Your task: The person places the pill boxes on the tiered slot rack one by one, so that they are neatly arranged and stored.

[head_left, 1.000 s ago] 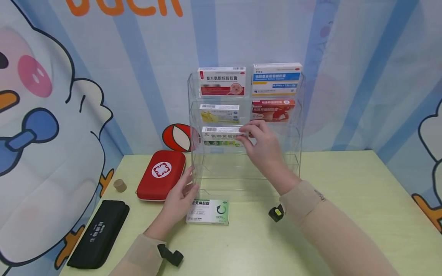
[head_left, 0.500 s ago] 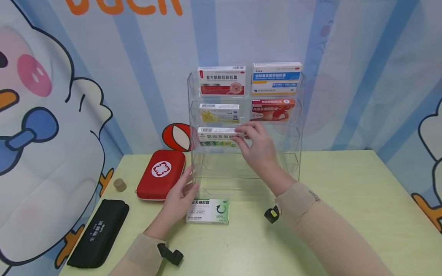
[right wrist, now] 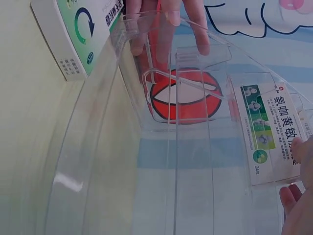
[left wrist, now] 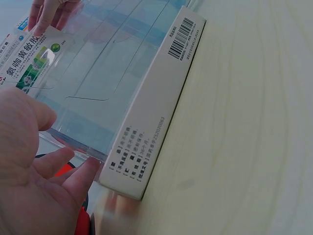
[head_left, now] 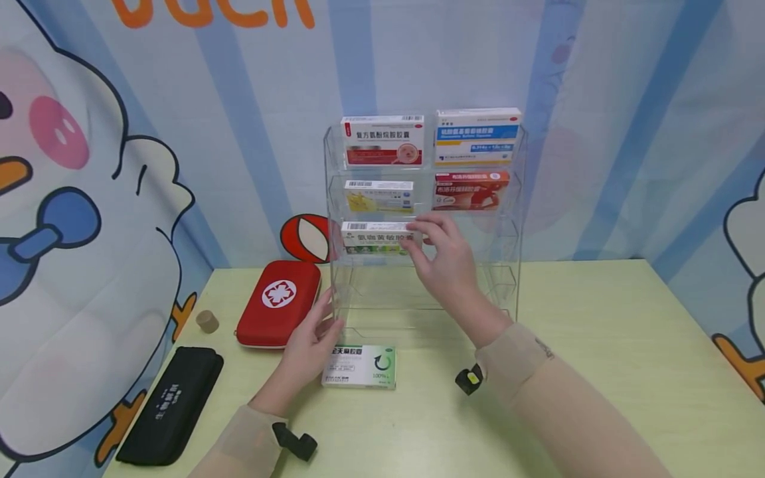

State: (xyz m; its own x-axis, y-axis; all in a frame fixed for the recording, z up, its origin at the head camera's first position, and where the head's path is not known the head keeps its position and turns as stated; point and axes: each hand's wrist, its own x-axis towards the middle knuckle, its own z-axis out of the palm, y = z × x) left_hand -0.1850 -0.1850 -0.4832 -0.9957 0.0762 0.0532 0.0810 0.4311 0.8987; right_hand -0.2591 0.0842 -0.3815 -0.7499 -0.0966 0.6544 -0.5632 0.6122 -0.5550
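My right hand [head_left: 448, 262] pinches the right end of a white and green medicine box [head_left: 373, 239] in the third tier of a clear display rack [head_left: 382, 289]. In the right wrist view, that box [right wrist: 266, 132] sits behind the transparent front, thumb over its face. My left hand [head_left: 311, 342] holds the rack's lower left side, thumb toward the front and fingers along the outside. Just before the rack, another white and green medicine box [head_left: 358, 367] lies on the table; its white side [left wrist: 151, 112] with a barcode fills the middle of the left wrist view.
Upper tiers hold a red and white box [head_left: 384, 143], a blue and white box [head_left: 477, 138], a yellow and white box [head_left: 379, 196] and a red box [head_left: 471, 192]. Left on the table [head_left: 597, 358] lie a red first-aid case [head_left: 279, 302], a black pouch [head_left: 170, 405] and a small cork [head_left: 207, 321].
The right hand has slid the white and green box slightly left along its tier, then nearly stopped. The left hand keeps its place at the rack.
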